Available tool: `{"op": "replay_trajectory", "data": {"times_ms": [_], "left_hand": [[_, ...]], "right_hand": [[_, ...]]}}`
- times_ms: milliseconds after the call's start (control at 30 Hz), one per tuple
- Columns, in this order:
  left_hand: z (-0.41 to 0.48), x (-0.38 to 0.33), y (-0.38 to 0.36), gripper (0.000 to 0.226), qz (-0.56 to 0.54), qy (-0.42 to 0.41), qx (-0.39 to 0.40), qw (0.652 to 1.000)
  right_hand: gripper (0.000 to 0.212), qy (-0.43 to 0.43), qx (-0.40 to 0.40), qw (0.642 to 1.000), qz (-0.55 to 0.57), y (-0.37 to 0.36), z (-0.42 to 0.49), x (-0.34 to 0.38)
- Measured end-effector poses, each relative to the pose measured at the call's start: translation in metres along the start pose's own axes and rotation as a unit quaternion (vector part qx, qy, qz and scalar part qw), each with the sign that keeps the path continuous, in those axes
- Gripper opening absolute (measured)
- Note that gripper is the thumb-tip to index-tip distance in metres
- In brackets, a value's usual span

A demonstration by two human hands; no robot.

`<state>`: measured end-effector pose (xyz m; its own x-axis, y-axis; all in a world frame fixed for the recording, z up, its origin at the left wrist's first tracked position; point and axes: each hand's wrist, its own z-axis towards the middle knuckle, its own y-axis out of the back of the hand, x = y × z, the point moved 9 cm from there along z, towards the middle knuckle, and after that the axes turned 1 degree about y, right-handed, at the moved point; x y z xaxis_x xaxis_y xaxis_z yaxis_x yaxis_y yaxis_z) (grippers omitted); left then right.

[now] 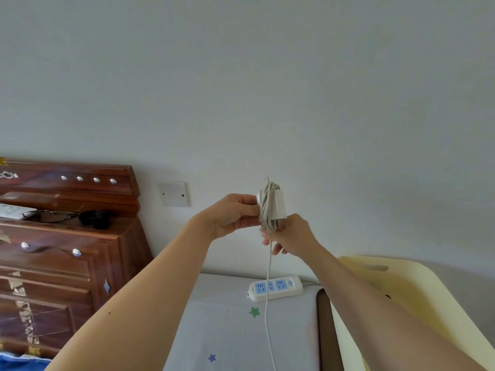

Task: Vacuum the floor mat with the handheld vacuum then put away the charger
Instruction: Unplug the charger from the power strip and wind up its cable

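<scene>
**Charger held up mid-air, cord wound along its length**

A white charger (279, 203) is held up in front of the bare wall (267, 89), above the far edge of a pale surface printed with stars (227, 330). The block stands roughly upright, its long axis running top to bottom with a slight lean. Loops of its cord (267, 303) run lengthwise over it. The loose tail drops straight down, crosses in front of a white power strip (276, 287) with blue sockets lying on that surface, and leaves the bottom of the view.

The left hand (230, 215) pinches the charger's left side between thumb and fingers. The right hand (292, 236) sits just beneath the block, its fingers curled round the cord where the tail leaves the coil.

To the left stands dark carved wooden furniture (67, 250), its ledge carrying a pair of glasses (51, 216) and a black object (95, 218) too blurred to identify. A blank wall plate (174, 194) is fixed between the furniture and the hands. At the near right a pale yellow plastic chair (401, 290) stands just beside the starred surface.
</scene>
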<state>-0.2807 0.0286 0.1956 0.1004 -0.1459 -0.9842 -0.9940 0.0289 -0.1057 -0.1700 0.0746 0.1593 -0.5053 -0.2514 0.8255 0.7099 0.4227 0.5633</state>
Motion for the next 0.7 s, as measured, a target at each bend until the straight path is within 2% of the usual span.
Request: {"op": "replay_trajectory", "data": {"times_ms": [33, 200, 267, 367, 500, 600, 700], "left_hand": [[0.0, 0.001, 0.003, 0.017, -0.006, -0.001, -0.021, 1.0], [0.001, 0.006, 0.026, 0.017, -0.014, -0.025, -0.162, 0.986], [-0.002, 0.005, 0.038, 0.016, 0.052, -0.037, -0.228, 0.972], [-0.008, -0.001, 0.049, 0.012, 0.24, -0.039, -0.296, 0.924], [-0.015, -0.009, 0.048, 0.015, 0.391, -0.052, -0.325, 0.859], [-0.015, -0.008, 0.045, 0.007, 0.49, -0.043, -0.303, 0.817], [-0.015, -0.003, 0.044, 0.004, 0.536, -0.036, -0.274, 0.798]], "right_hand": [[0.003, 0.008, 0.016, 1.0, -0.006, -0.004, 0.0, 0.002], [0.016, 0.012, 0.101, 0.994, -0.048, -0.026, -0.009, 0.003], [0.016, 0.017, 0.119, 0.991, -0.066, -0.033, -0.012, 0.004], [0.016, 0.022, 0.118, 0.989, -0.086, -0.033, -0.014, 0.008], [0.017, 0.011, 0.129, 0.986, -0.108, -0.034, -0.018, 0.014], [0.015, 0.002, 0.107, 0.982, -0.154, -0.027, -0.015, 0.015], [0.011, -0.007, 0.06, 0.98, -0.19, -0.01, -0.012, 0.016]]}}
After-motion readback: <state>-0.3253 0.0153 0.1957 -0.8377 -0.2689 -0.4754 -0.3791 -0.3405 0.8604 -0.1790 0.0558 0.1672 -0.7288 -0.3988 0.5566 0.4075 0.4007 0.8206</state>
